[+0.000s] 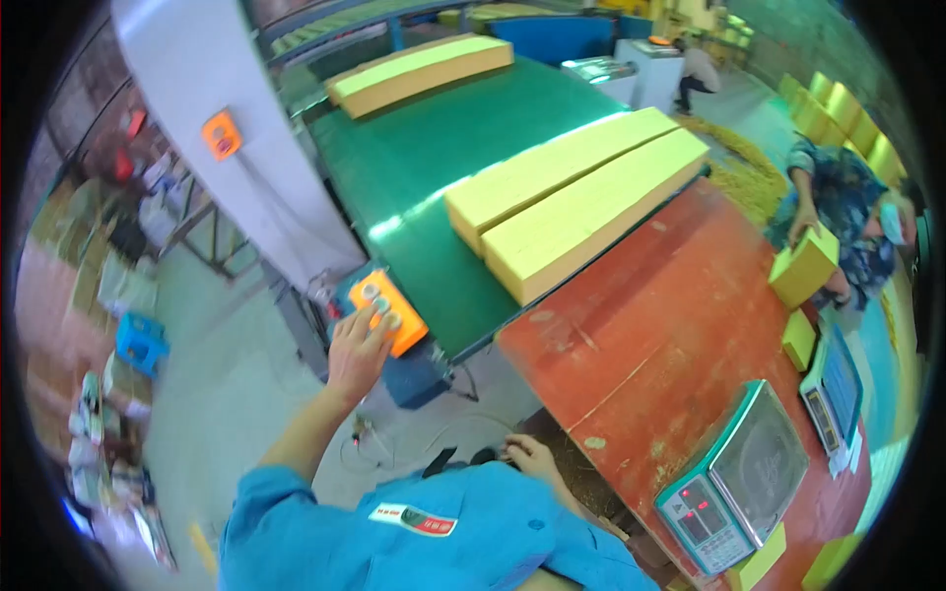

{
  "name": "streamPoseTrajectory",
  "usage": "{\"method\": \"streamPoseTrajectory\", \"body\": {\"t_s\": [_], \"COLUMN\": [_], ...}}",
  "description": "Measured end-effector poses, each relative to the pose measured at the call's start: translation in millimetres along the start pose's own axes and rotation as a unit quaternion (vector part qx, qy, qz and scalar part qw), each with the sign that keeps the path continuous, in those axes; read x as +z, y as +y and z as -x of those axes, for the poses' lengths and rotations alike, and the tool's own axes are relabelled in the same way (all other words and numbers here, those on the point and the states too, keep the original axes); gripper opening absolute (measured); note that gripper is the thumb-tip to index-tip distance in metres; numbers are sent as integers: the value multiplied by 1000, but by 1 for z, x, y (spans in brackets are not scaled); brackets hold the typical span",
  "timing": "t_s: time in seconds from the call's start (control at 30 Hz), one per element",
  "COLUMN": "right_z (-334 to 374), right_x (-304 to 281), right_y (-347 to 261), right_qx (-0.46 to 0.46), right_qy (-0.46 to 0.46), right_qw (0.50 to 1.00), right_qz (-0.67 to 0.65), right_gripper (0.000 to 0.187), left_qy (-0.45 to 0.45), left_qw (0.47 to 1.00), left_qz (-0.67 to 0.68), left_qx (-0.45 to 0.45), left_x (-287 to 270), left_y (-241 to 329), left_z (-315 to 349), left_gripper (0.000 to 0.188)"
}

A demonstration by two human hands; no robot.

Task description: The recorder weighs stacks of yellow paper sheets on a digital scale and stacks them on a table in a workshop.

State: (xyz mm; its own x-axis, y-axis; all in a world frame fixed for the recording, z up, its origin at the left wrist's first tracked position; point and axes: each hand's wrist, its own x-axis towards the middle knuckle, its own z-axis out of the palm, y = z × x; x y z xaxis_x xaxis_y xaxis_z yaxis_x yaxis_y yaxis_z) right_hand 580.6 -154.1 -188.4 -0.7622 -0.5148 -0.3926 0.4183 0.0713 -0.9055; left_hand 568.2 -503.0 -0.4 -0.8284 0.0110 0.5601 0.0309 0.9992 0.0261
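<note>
My left hand (357,353) reaches to an orange control box (396,320) with round buttons, at the near corner of a green conveyor belt (419,158). Its fingers are stretched out, with the fingertips on the buttons. My right hand (532,459) hangs low in front of my body, beside the red table; its fingers are loosely bent and I see nothing in them. On the belt lie two long yellow blocks (596,202) side by side, overhanging towards the table. Another long yellow block (424,74) lies at the belt's far side.
A red table (631,325) adjoins the belt and carries a digital scale (734,483). Beyond a second scale (833,384), a co-worker (838,217) holds a yellow block (806,266). A pale metal column (236,128) stands left of the belt; a blue stool (141,342) is farther left.
</note>
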Motion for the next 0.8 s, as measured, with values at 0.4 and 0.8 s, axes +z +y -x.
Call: {"method": "streamPoseTrajectory", "body": {"t_s": [0.4, 0.8], "right_z": [15, 54], "right_x": [-18, -84], "right_y": [-154, -95], "right_qx": [-264, -358], "right_qy": [150, 316], "right_qw": [921, 801], "right_qz": [245, 362], "right_gripper": [25, 19], "left_qy": [-80, -90], "left_qw": [995, 995], "left_qz": [-51, -29], "left_qx": [12, 5], "left_x": [-3, -5], "left_y": [0, 5], "left_z": [-10, -8], "left_gripper": [30, 31]}}
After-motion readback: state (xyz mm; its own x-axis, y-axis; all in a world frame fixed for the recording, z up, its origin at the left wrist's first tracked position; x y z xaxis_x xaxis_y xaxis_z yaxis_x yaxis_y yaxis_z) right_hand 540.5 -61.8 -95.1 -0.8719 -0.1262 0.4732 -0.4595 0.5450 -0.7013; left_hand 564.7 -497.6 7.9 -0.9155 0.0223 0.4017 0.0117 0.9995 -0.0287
